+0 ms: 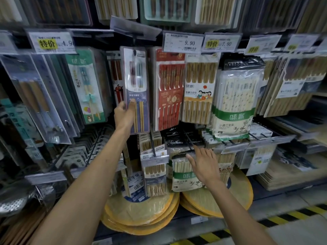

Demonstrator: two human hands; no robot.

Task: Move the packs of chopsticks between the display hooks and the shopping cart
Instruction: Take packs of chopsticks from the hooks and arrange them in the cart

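Observation:
My left hand (124, 114) grips the lower left edge of a clear blister pack of chopsticks (137, 82) with a blue-grey card, thumb across its front. The pack's top sits at a display hook (134, 52) on the rack. My right hand (203, 164) is lower, fingers spread and relaxed, hovering in front of a green-banded bag of disposable chopsticks (182, 174); I cannot tell whether it touches the bag. No shopping cart is in view.
Neighbouring hooks carry a red pack (169, 89), a bamboo pack (199, 89) and a large green-banded bag (235, 98). Price tags (183, 41) line the rail above. Round woven mats (141, 213) lean at the shelf bottom. A yellow-black striped floor edge (283, 220) runs below.

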